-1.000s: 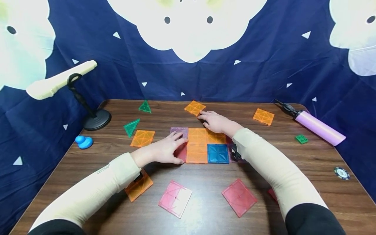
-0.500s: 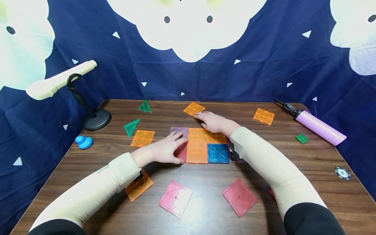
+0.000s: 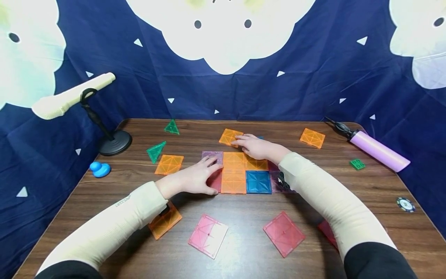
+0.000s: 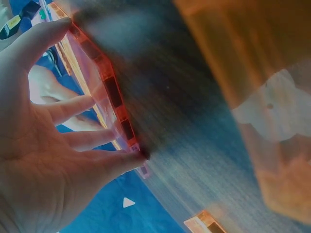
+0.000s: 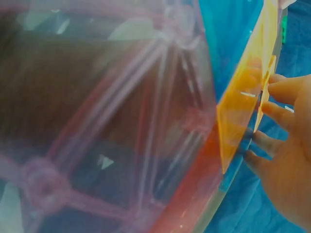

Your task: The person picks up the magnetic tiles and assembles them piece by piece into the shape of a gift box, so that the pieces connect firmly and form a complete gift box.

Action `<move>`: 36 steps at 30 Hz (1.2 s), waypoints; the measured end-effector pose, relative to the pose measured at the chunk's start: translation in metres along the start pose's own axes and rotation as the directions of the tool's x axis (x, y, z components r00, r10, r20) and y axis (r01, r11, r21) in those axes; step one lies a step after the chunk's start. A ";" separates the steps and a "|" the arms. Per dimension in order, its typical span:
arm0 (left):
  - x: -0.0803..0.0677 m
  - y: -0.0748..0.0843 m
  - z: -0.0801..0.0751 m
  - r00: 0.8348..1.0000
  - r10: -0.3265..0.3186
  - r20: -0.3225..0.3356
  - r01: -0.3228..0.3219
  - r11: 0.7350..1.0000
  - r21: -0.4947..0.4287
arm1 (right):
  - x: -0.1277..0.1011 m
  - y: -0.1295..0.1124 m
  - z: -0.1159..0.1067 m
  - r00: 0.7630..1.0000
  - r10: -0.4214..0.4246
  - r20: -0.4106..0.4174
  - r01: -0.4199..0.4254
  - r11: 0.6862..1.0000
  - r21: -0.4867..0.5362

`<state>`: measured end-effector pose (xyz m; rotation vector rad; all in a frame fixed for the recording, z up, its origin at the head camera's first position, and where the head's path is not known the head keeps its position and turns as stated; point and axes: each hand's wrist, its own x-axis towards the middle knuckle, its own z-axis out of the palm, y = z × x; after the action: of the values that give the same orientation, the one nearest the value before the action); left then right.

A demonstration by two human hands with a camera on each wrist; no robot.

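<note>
At the middle of the frame, the tile mat is steadied under the flat, relaxed left hand, while an orange tile just above is touched by the right hand's straight fingers.

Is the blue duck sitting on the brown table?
No, the blue duck sits on the dark blue cloth beside the table.

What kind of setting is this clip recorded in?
Likely a staged tabletop recording corner, not a lived-in room: a wooden table hemmed in by a navy backdrop, a lamp on a stand, and magnetic tiles scattered about.
</note>
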<state>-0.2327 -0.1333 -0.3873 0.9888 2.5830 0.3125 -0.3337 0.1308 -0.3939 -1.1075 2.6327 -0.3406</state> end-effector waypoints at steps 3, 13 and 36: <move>0.000 0.000 0.000 1.000 0.007 -0.005 -0.007 1.000 0.001 | -0.002 0.001 -0.001 1.000 -0.015 -0.002 0.015 0.999 0.043; 0.000 -0.001 0.000 1.000 -0.008 -0.003 0.008 1.000 0.000 | -0.015 -0.003 -0.005 0.998 -0.001 0.061 -0.007 0.992 0.124; 0.000 0.001 0.001 1.000 -0.005 -0.006 0.005 1.000 -0.004 | -0.143 0.021 0.021 0.989 -0.119 -0.083 0.131 0.979 0.157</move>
<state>-0.2318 -0.1328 -0.3877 0.9817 2.5883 0.3199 -0.2442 0.2464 -0.3989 -1.2303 2.5489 -0.6209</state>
